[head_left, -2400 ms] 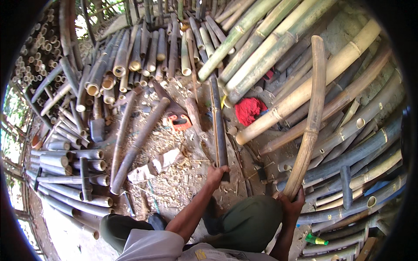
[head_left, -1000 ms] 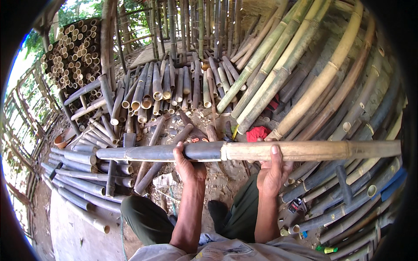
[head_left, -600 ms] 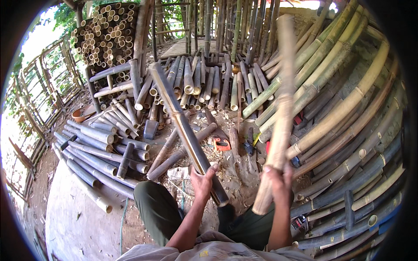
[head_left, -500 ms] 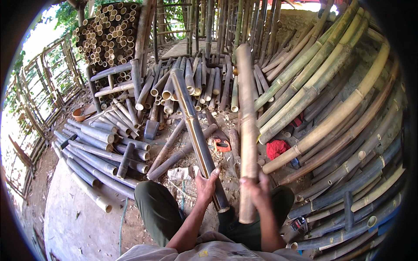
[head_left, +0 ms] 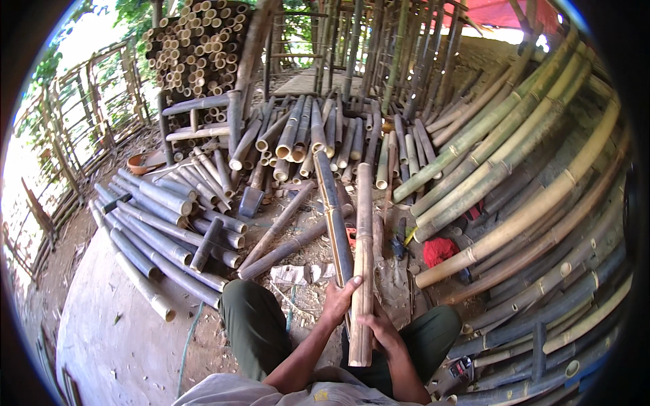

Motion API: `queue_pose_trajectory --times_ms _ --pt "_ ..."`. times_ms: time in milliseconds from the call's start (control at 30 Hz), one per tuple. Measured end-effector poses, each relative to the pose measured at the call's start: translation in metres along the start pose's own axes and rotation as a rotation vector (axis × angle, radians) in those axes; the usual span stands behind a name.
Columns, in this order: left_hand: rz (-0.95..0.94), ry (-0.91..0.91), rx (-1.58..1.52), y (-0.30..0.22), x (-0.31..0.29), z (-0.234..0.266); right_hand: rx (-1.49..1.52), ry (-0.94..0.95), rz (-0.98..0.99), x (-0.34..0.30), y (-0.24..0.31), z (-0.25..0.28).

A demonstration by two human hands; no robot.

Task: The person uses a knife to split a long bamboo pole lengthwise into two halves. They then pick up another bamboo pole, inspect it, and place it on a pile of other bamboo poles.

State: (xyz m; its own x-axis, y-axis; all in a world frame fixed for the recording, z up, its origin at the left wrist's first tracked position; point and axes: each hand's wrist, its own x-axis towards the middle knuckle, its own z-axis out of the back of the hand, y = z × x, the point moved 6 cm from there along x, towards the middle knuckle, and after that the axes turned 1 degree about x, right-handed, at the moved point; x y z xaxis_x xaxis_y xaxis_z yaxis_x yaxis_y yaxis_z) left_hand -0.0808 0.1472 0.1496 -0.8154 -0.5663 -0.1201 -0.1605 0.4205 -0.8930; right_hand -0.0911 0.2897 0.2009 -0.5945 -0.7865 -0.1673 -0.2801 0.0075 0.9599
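Two bamboo poles stand out in front of the person, held above the chip-strewn ground (head_left: 308,296) and between the knees. The dark pole (head_left: 338,230) runs lengthwise away from the body, its far end leaning a little to the left, with a long pale-edged slot showing along it. The tan pole (head_left: 363,271) points almost straight ahead, its near end over the lap, so the two long axes form a narrow V that closes toward the hands. The left hand (head_left: 337,302) is wrapped around the lower part of the dark pole, its thumb reaching to the tan one; the right hand (head_left: 381,329) grasps the tan pole near its lower end. Half a second ago a clear gap separated the poles and the dark one slanted more to the left; a second ago both lay crosswise, end to end. Now they meet side by side near the left hand.
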Motion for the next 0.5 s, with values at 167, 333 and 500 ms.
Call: queue_pose_trajectory --times_ms 167,333,500 --pt "-0.102 0.054 0.127 -0.017 -0.003 -0.011 0.025 -0.004 -0.134 -0.012 -0.017 0.004" --pt "0.068 0.155 0.143 -0.009 0.013 -0.011 -0.071 -0.101 0.175 -0.001 0.013 -0.015" --pt "0.009 0.188 -0.006 -0.054 0.0 -0.039 -0.414 -0.156 0.271 0.003 0.023 -0.004"
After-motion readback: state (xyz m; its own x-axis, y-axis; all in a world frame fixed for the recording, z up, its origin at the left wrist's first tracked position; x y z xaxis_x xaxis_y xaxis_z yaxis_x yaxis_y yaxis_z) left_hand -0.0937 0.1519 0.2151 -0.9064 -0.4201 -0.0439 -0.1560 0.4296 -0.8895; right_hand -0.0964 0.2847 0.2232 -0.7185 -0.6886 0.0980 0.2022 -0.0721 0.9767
